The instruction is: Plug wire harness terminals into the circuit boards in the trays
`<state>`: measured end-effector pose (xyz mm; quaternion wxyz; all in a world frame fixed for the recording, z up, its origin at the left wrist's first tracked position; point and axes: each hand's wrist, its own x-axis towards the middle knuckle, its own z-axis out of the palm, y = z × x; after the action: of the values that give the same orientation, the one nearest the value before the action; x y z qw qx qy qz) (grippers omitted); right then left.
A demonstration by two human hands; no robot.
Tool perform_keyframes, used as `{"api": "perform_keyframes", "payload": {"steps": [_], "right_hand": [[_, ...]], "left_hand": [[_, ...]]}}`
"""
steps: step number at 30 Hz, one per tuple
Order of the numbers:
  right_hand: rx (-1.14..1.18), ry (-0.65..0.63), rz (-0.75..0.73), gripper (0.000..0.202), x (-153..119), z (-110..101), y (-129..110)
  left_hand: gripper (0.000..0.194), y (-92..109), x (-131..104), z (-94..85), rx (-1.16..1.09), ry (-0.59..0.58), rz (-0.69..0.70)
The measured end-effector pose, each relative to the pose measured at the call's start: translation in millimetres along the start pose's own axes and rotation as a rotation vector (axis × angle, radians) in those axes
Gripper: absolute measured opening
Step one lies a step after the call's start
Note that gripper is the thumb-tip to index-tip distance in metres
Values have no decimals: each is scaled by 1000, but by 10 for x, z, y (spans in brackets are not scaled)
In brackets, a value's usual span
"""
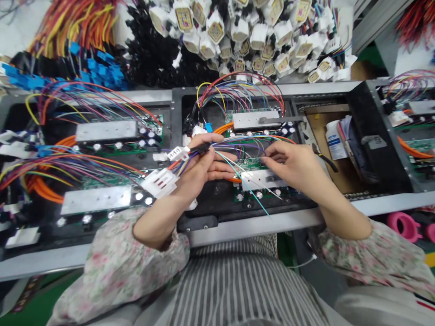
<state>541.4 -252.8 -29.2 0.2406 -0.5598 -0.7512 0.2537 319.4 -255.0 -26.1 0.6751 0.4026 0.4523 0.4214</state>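
My left hand (199,170) is palm up under a wire harness, with its thumb and fingers around the bundle near a black sleeve (200,148). A white plug (159,182) and a white label tag (179,154) hang over that wrist. Two loose wires, one teal (249,191) and one white, slant down across the circuit board (251,163) and its metal plate (257,179). At the board's upper edge, my right hand (292,165) has thumb and forefinger pinched together where a thin purple wire ends. The exact tip is hidden by the fingers.
Behind stand heaps of white connectors (238,31) and blue-plugged orange wires (98,68). More wired boards sit to the left and above, one with a metal plate (97,200). At right, a bin (317,124) holds a white bottle (335,140) and black-handled pliers (326,162).
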Motion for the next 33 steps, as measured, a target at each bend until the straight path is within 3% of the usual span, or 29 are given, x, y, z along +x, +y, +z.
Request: {"api": "perform_keyframes", "payload": {"steps": [16, 20, 24, 29, 33], "right_hand": [[-245, -57, -114, 9, 46, -14, -22], [-334, -41, -105, 17, -5, -147, -98], [-311, -146, -245, 17, -113, -295, -201], [-193, 81, -127, 9, -103, -255, -142], [-140, 47, -95, 8, -24, -125, -19]], "left_hand": [[13, 14, 9, -4, -56, -22, -31], [11, 36, 10, 11, -86, 0, -71], [15, 50, 18, 33, -116, 15, -114], [10, 34, 19, 38, -68, 2, -60], [11, 16, 13, 24, -42, -9, -67]]}}
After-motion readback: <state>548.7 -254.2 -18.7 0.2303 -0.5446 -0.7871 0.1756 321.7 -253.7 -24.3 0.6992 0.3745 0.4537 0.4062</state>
